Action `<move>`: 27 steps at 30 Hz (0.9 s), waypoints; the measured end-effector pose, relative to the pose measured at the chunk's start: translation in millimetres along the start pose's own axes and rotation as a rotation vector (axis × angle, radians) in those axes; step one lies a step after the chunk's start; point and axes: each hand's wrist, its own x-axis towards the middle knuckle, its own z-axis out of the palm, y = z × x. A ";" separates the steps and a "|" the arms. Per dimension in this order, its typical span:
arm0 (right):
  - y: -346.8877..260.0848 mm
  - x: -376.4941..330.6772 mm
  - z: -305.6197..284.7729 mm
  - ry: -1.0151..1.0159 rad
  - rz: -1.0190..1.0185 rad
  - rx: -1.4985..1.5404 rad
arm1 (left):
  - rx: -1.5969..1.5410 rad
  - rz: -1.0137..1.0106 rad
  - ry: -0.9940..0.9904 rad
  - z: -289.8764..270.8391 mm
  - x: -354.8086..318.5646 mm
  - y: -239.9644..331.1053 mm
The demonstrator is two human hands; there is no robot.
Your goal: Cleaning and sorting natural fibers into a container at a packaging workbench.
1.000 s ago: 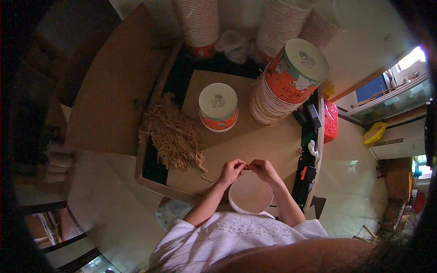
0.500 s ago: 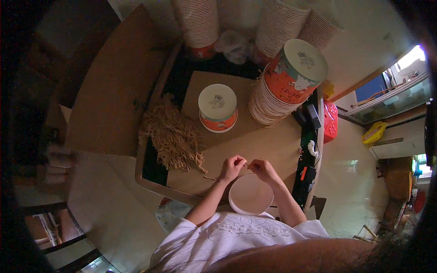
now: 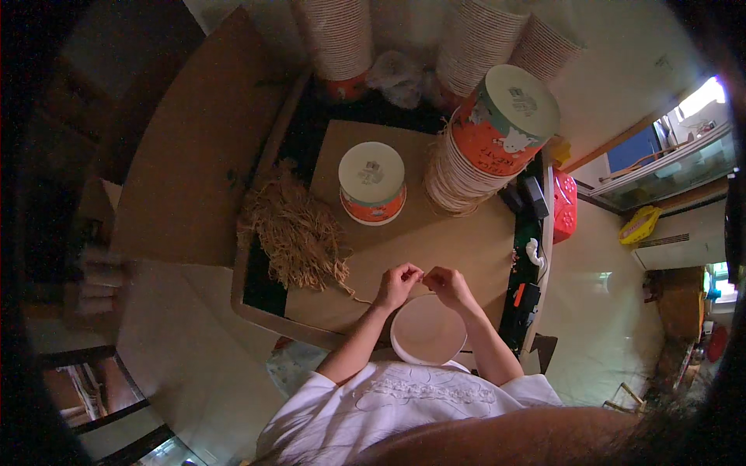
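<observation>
A round paper bucket with a white inside rests against my body, its open mouth facing up. Over its far rim, my left hand and my right hand meet in pinches, fingertips almost touching. Whatever lies between the fingertips is too small to make out. A tangled heap of brown twine lies left of my hands, and one loose strand runs from it toward my left wrist. Beyond my hands an orange and green bucket stands upside down on the cardboard sheet.
Nested upside-down orange buckets stand at the right, with cords around their sides. Tall stacks of white buckets line the back beside a clear plastic bag. Along the right table edge lie a black and orange tool and crumpled white tissue.
Both hands stay over the bucket's far rim; the right fingers have shifted slightly left and up, closer to the left fingertips. Nothing else visibly moves.
</observation>
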 end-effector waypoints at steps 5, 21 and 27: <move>5.1 1.3 -3.1 -0.012 -0.033 -0.088 | 0.218 0.089 0.062 6.2 4.0 5.2; 49.3 24.0 -17.3 -0.269 0.416 0.861 | -0.057 -0.066 -0.096 13.6 31.0 -1.0; 56.3 28.1 -17.7 -0.217 0.394 0.854 | -0.095 0.003 -0.120 11.9 36.1 -5.5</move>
